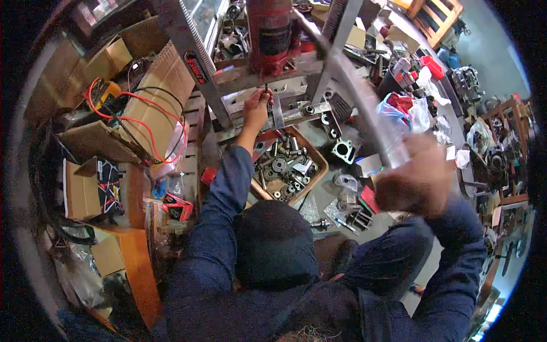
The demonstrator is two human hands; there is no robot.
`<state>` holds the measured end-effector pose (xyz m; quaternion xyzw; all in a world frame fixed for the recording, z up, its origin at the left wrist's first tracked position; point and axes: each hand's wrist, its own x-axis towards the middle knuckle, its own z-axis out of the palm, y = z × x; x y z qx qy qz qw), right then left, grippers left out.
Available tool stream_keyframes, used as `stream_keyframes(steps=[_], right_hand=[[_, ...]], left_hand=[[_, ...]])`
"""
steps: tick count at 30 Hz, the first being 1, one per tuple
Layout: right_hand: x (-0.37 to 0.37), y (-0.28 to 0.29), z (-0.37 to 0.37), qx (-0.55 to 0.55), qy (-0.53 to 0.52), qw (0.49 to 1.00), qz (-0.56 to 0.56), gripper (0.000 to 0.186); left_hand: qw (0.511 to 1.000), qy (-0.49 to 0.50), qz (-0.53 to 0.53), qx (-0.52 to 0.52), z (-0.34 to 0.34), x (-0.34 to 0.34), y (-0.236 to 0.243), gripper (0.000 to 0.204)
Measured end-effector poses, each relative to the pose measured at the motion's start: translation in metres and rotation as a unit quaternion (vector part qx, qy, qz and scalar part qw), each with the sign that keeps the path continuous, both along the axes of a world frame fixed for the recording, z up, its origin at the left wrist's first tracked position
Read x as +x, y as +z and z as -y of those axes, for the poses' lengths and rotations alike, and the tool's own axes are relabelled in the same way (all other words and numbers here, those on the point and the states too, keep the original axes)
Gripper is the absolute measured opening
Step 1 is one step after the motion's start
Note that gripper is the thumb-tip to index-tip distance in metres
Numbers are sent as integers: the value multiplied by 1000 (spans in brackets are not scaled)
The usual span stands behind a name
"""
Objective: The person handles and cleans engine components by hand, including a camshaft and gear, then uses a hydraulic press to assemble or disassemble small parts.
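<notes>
My left hand (256,107) is closed around a thin dark rod (266,86) beneath the red hydraulic jack (269,37) of a steel press frame (196,69), beside a flat metal bar (278,114). Blurred by motion, my right hand (415,179) grips a long silver lever (376,108) that runs up past the jack's right side. Just below my left hand, a wooden tray (321,175) holds several gears, bushings and metal fittings. A flange-like plate (342,151) lies to the right of the tray.
Cardboard boxes (154,102) with red and black cables stand on the left by an orange board (139,268). Machine parts (359,219), plastic bags (419,114) and a red container (431,66) crowd the right. A wooden crate (436,20) stands at the far right back.
</notes>
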<state>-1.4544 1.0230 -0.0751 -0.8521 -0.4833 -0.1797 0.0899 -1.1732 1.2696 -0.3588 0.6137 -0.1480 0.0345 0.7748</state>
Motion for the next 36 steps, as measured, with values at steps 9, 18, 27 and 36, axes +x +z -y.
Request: stream_keyframes(steps=[9,18,27,36], right_hand=[[5,21,-75,18,40,999,18,24],[42,118,-36,10,-329,840,430,27],[14,37,-16,35,-21,998,51,17],[11,18,-54,4,50,997,56,21]], left_hand=[[997,5,55,56,-2,-4,10,11],[997,1,57,61,-3,-3,4,14],[993,26,69,95,-3,-3,5,15],[996,10,79,30,-2,-3,5,17]])
